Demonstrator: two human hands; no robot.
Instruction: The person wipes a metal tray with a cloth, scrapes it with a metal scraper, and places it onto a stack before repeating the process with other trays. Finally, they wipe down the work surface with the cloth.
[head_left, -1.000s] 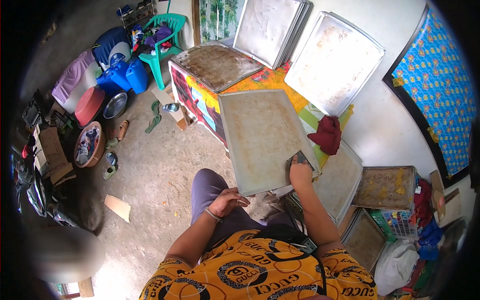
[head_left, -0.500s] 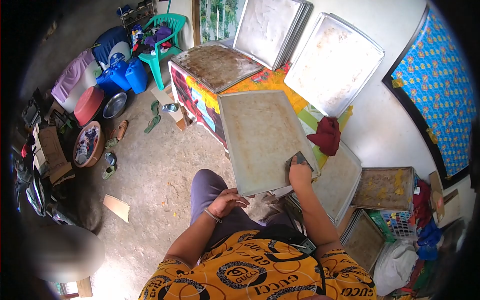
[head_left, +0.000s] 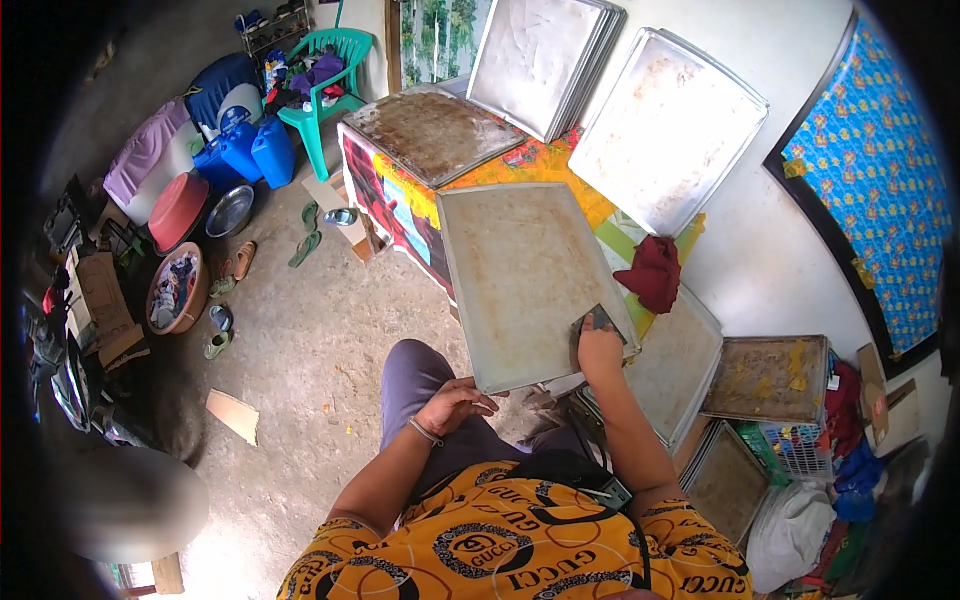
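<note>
A large metal baking tray [head_left: 525, 280] with brown stains leans, tilted, in front of me against the cloth-covered table. My right hand [head_left: 600, 352] is closed on a dark grey flat pad [head_left: 592, 318], pressed on the tray's face by its lower right corner. At the lower left corner is my left hand [head_left: 455, 405], palm turned up over my thigh. Its fingers stretch out loosely, holding nothing, with the tips just under the tray's bottom edge. A dark red cloth [head_left: 654, 275] lies on the table beside the tray's right edge.
A stained tray [head_left: 432, 132] lies flat on the table [head_left: 480, 177]. More trays [head_left: 535, 65] and a single bright tray [head_left: 670, 130] lean on the wall. Another tray [head_left: 768, 380] sits on a crate at right. Sandals [head_left: 305, 248] and a basin [head_left: 178, 290] are on the floor.
</note>
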